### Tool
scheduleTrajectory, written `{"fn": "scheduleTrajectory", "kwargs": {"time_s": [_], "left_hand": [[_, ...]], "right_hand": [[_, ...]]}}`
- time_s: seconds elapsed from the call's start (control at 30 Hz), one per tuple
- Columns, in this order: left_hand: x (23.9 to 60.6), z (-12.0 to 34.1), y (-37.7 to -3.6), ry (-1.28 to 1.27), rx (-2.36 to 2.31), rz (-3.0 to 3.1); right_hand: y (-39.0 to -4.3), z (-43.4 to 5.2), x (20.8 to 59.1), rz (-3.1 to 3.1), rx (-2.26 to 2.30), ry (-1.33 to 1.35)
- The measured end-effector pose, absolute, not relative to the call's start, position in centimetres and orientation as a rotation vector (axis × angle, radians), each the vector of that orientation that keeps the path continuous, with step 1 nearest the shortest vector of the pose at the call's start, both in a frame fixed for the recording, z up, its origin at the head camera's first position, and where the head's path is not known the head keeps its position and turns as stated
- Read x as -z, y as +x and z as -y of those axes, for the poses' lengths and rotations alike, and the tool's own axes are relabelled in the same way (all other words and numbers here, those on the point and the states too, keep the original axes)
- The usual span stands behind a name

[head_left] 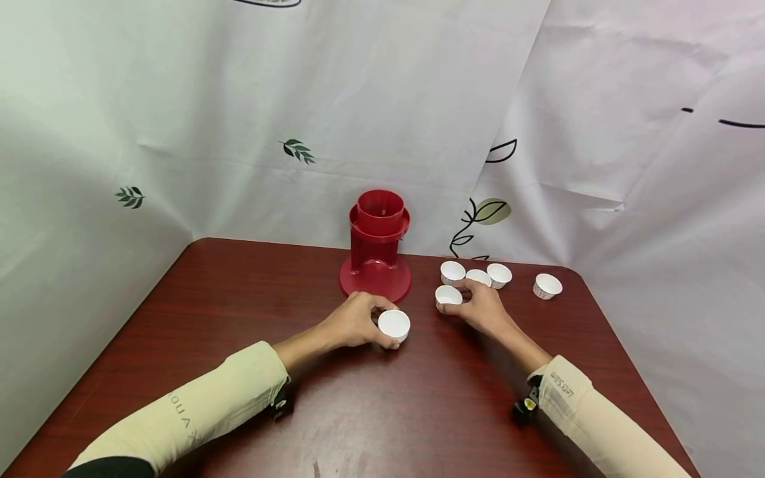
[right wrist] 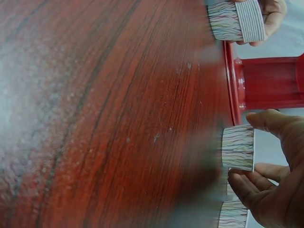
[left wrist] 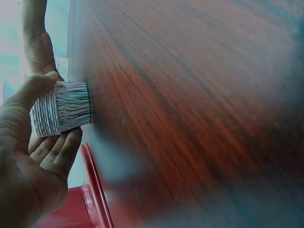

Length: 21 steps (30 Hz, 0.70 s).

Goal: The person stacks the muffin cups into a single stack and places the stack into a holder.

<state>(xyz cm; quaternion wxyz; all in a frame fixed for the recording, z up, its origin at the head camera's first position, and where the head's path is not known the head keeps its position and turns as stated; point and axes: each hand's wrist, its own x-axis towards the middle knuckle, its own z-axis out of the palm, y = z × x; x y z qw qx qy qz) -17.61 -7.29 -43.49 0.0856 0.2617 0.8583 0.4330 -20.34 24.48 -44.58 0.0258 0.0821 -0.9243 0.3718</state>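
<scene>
My left hand [head_left: 358,322] grips a nested stack of paper baking cups [left wrist: 61,108], white inside with wavy coloured lines outside. Several rims show layered in the left wrist view, and the stack's base is right at the tabletop. Off to the right, my right hand [head_left: 481,307] holds a single baking cup [right wrist: 238,148] between thumb and fingers, its mouth facing up. Just behind that hand stand more cups: one at the left [head_left: 452,272], one partly hidden by the fingers [head_left: 478,277] and one at the right [head_left: 499,275].
A red plastic holder [head_left: 376,265] with a round base and an upright cup-shaped top stands at the table's back, beyond my left hand. One separate baking cup [head_left: 547,286] sits near the back right corner. A white printed curtain [head_left: 382,119] hangs behind the brown table [head_left: 382,411].
</scene>
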Motion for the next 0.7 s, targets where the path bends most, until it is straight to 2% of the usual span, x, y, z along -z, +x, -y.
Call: {"fn": "scheduleTrajectory", "kwargs": {"time_s": [0.23,0.7], "left_hand": [[43.48,7.32,-17.66,0.792,-1.281,-2.561],[43.51,7.38,-17.74,0.803,-1.260,-2.575]], "right_hand": [[-19.23,-23.64,43.18,2.900,-1.151,0.227],[-19.51,-23.59,43.95,2.903,-1.085,0.239]]}}
